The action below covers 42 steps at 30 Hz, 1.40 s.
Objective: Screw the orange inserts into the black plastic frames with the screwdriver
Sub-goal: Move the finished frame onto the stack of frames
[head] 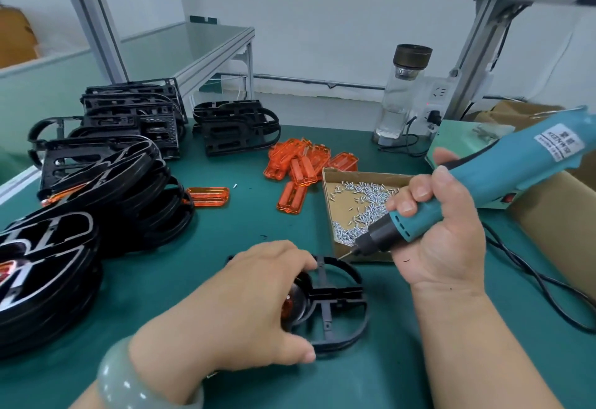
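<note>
My left hand (254,305) grips a black plastic frame (338,308) lying on the green mat near the front edge. An orange insert (288,304) shows under the fingers, mostly hidden. My right hand (442,231) holds a teal electric screwdriver (503,166), tilted, its bit tip (346,255) just above the frame's far rim, at the corner of the screw box. A pile of loose orange inserts (306,163) lies mid-table, with one more insert (209,196) to its left.
A cardboard box of small silver screws (361,211) sits right of centre. Stacks of black frames (129,124) and finished oval pieces (48,263) fill the left side. A glass bottle (400,92) and socket stand at the back. The screwdriver's cable (532,276) trails right.
</note>
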Each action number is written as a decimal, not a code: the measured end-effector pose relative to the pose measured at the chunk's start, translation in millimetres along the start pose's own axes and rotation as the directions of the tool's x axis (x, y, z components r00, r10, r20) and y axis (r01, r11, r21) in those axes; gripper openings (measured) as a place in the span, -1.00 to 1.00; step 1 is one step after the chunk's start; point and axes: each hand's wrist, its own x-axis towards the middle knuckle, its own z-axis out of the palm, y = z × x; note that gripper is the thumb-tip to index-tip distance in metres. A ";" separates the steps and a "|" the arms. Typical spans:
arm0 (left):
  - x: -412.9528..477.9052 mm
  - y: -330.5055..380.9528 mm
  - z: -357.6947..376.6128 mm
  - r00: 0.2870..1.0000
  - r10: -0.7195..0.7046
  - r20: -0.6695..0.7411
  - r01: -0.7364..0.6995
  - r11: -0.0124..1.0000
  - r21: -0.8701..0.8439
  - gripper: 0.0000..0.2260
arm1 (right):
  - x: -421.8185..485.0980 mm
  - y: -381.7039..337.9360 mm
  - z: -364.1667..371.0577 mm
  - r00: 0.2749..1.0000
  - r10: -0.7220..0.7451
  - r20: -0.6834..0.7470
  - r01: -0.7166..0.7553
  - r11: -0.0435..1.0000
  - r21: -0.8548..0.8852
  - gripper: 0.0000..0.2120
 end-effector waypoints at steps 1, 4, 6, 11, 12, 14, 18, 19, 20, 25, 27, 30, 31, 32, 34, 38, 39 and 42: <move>-4.0 -5.0 -3.7 1.000 -0.007 -0.013 0.007 1.000 0.011 -0.23 | 0.0 0.8 0.1 1.000 0.003 0.000 -0.003 1.000 -0.002 -0.86; -18.4 -25.6 -15.4 0.997 -0.077 -0.029 0.079 0.995 0.062 -0.22 | -0.7 2.6 1.0 1.000 0.007 0.001 -0.007 1.000 -0.006 -0.85; -29.1 -40.5 -23.5 0.987 -0.161 -0.001 0.160 0.981 0.109 -0.21 | -1.5 3.9 1.7 1.000 0.011 0.006 -0.011 1.000 -0.006 -0.85; -48.2 -54.7 -37.1 0.952 -0.305 0.015 0.294 0.928 0.230 -0.23 | -3.4 6.0 2.9 1.000 0.005 0.017 -0.004 1.000 -0.021 -0.84; -48.6 -52.0 -37.2 0.960 -0.281 0.003 0.271 0.930 0.247 -0.24 | -3.5 6.3 3.0 1.000 0.006 0.016 -0.006 1.000 -0.019 -0.84; -45.0 -40.3 -35.0 0.980 -0.200 -0.010 0.197 0.952 0.234 -0.29 | -4.1 6.9 3.3 1.000 0.015 0.020 -0.014 1.000 -0.011 -0.84; -34.0 -21.7 -26.0 0.992 -0.120 0.047 0.109 0.976 0.191 -0.46 | -5.9 7.9 3.0 1.000 0.020 0.019 -0.020 1.000 -0.017 -0.84; -33.5 -21.6 -27.0 0.989 -0.145 0.040 0.135 0.971 0.197 -0.51 | -5.9 7.8 2.8 1.000 0.021 0.017 -0.021 1.000 -0.019 -0.84; -33.9 -22.2 -29.3 0.985 -0.170 0.027 0.161 0.966 0.204 -0.55 | -5.6 7.6 2.7 1.000 0.022 0.014 -0.022 1.000 -0.021 -0.84; -20.4 -19.1 -46.2 0.981 -0.195 -0.020 0.193 0.941 0.277 -0.55 | -4.7 7.7 3.8 1.000 0.022 -0.004 -0.022 1.000 -0.016 -0.82; 3.7 -19.4 -52.5 0.973 -0.215 -0.084 0.228 0.950 0.212 -0.55 | -4.6 9.5 4.1 0.999 0.030 -0.020 -0.030 0.999 -0.010 -0.81; 58.1 -27.6 -58.5 0.941 -0.286 -0.180 0.308 0.945 0.109 -0.60 | -4.7 12.0 3.2 0.998 0.047 -0.051 -0.048 0.999 -0.005 -0.81; 77.6 -31.5 -59.4 0.922 -0.323 -0.214 0.348 0.934 0.086 -0.61 | -4.6 12.8 2.8 0.997 0.049 -0.058 -0.049 0.999 -0.005 -0.81; 95.7 -35.8 -59.5 0.899 -0.363 -0.244 0.389 0.919 0.067 -0.63 | -4.6 13.7 2.6 0.997 0.051 -0.063 -0.052 0.999 -0.006 -0.81; 127.0 -48.1 -56.9 0.856 -0.441 -0.271 0.468 0.883 0.041 -0.63 | -4.1 15.3 1.5 0.995 0.059 -0.081 -0.060 0.998 -0.010 -0.82; 165.4 -80.4 -50.9 0.760 -0.567 -0.319 0.600 0.800 0.006 -0.57 | -2.0 17.0 -1.3 0.991 0.070 -0.113 -0.071 0.997 -0.007 -0.83; 170.8 -88.8 -50.0 0.736 -0.583 -0.344 0.627 0.779 0.020 -0.55 | -1.6 16.9 -1.9 0.990 0.075 -0.120 -0.076 0.997 0.001 -0.83; 181.1 -113.2 -48.2 0.684 -0.617 -0.389 0.687 0.724 0.059 -0.48 | 0.1 16.5 -2.6 0.984 0.086 -0.154 -0.083 0.996 0.026 -0.83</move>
